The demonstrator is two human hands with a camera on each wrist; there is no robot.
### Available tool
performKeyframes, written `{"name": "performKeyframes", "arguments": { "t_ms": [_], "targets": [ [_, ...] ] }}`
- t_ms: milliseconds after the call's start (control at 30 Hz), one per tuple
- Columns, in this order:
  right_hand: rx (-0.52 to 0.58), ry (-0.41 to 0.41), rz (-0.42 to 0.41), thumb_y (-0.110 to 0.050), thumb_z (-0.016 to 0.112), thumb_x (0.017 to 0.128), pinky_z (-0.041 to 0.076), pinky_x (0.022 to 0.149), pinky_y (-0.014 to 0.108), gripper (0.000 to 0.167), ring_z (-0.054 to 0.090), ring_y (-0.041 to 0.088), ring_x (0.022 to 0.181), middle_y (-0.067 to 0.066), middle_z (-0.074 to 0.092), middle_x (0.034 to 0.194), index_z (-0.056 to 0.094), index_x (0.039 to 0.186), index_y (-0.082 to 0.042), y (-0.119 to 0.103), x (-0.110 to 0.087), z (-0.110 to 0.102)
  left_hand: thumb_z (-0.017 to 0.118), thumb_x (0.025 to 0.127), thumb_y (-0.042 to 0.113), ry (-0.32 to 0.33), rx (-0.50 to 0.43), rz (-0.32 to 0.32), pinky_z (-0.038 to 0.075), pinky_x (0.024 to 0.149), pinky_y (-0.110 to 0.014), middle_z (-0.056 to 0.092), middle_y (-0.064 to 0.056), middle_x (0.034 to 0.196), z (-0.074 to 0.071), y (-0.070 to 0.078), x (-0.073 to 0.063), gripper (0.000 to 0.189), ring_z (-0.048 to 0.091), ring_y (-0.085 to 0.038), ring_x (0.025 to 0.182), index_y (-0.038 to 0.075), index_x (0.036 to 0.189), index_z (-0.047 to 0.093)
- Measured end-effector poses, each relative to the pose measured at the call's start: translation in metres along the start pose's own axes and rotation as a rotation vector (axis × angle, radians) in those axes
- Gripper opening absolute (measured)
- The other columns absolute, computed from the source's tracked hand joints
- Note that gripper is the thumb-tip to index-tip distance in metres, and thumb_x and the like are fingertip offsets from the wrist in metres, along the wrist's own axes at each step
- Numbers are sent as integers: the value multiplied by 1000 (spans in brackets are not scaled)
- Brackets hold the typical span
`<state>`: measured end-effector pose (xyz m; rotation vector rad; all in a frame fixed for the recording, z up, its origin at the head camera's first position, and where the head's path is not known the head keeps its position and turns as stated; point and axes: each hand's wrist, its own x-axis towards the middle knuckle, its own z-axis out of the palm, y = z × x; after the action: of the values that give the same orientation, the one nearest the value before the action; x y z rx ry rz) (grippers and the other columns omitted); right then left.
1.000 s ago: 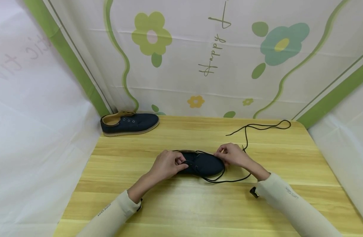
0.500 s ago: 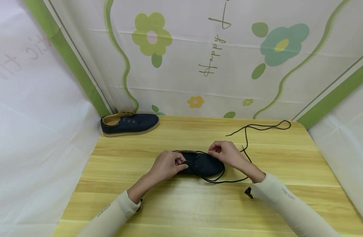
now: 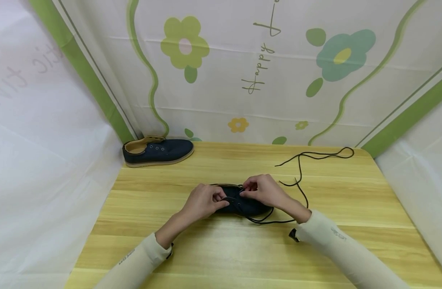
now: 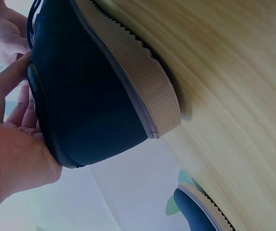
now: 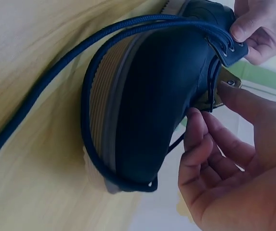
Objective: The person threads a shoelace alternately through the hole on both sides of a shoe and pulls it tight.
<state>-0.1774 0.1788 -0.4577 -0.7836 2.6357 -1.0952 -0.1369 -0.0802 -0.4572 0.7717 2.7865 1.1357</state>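
Note:
A dark navy shoe [image 3: 255,206] rests on the table with its toe to the right. My left hand [image 3: 201,202] pinches the shoe's near eyelet flap, its thumb and fingers right by the opening. My right hand [image 3: 266,190] is over the lacing, thumb and forefinger pinching the short end of a dark shoelace [image 5: 211,103] beside the far eyelet flap [image 5: 231,82]. Long strands of shoelace [image 5: 92,45] run out of the near eyelets, and one loops round the toe. In the left wrist view, the shoe's heel [image 4: 89,110] hides most of the work.
A second navy shoe [image 3: 174,150], without lace in its eyelets, stands at the table's back left corner. A loose black lace [image 3: 299,166] lies at the back right. A flowered white curtain [image 3: 217,92] rises behind the wooden table [image 3: 221,257].
My right hand has moved left from the shoe's toe to the lacing, and a lace end now shows on the table behind its wrist. My left hand stays in place.

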Motion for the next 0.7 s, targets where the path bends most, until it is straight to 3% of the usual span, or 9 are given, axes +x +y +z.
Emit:
{"name": "performKeyframes", "arguments": {
  "t_ms": [233,367,533,700],
  "targets": [
    [-27,70,34,-25,87,90,58,69,27,13,69,3,72,-8,78,82,83,92,-13,-2,1,6,87,89,19,2,-6,4,52,62,-22,73,10,74,-1,2,-1,9,62,1,64,19,86,79],
    [7,70,36,-22,87,90,57,67,26,10,69,4,70,-8,77,80,82,88,-14,-2,1,8,87,89,18,2,-7,2,52,62,-22,73,10,74,-1,2,-1,9,63,1,64,18,86,79],
    [226,30,113,-16,82,95,57,64,28,7,70,14,70,-2,76,79,80,90,-12,0,3,6,87,90,19,3,-1,1,51,61,-22,73,10,74,0,1,0,8,62,1,63,18,86,80],
    [541,18,215,-13,78,98,62,74,34,13,76,23,84,11,80,95,78,102,0,4,2,3,87,90,19,7,4,5,52,61,-22,73,10,75,0,0,-1,8,63,1,64,18,87,80]
  ]
}}
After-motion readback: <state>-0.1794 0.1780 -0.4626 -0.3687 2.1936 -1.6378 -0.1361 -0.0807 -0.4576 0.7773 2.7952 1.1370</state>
